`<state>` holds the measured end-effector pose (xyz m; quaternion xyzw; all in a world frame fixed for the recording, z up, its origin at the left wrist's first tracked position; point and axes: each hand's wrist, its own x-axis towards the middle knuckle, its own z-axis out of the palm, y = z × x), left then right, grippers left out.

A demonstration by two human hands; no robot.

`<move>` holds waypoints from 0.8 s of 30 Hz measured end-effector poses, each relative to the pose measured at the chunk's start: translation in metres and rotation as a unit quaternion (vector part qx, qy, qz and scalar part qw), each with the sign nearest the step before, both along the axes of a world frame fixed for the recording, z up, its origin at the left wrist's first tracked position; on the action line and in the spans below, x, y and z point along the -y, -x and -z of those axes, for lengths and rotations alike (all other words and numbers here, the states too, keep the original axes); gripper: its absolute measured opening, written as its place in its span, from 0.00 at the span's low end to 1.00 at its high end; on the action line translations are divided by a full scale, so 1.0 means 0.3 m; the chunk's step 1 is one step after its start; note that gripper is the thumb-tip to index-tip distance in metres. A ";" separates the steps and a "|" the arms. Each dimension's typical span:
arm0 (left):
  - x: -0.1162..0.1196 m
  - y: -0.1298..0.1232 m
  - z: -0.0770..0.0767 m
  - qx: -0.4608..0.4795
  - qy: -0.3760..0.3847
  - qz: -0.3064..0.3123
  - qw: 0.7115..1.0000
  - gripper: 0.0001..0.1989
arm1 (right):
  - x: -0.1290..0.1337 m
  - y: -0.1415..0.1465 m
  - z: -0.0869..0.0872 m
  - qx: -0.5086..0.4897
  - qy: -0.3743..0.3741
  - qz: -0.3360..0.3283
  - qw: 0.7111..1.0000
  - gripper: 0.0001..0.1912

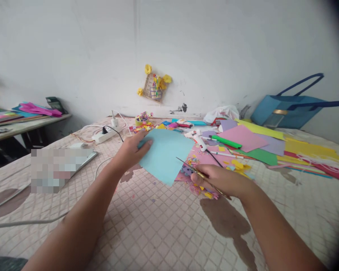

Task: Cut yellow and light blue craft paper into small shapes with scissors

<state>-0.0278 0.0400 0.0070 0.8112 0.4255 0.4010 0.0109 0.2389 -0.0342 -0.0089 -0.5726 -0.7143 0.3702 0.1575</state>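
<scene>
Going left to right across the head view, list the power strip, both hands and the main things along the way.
Power strip, left hand, light-blue sheet, right hand with scissors, blue bag.

In front of you, over the desk, a sheet reaches rightward from your left hand; scissors in your right hand are at its right side. Behind lie a power strip left, a glue gun right, then stacked papers, a bag behind them.
</scene>
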 end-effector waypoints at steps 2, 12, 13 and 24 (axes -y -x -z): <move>0.003 -0.006 0.004 -0.005 0.001 0.007 1.000 0.10 | 0.001 0.007 -0.002 -0.007 0.005 0.005 1.000 0.22; 0.019 -0.013 -0.002 -0.011 -0.010 -0.004 1.000 0.09 | 0.004 0.015 -0.004 0.025 -0.014 -0.005 1.000 0.21; 0.018 -0.012 -0.003 -0.012 -0.011 -0.006 1.000 0.09 | 0.004 0.014 -0.004 0.019 -0.016 -0.003 1.000 0.21; 0.015 -0.010 -0.007 0.004 -0.012 -0.004 1.000 0.10 | -0.003 0.004 0.027 -0.055 0.030 -0.017 0.998 0.21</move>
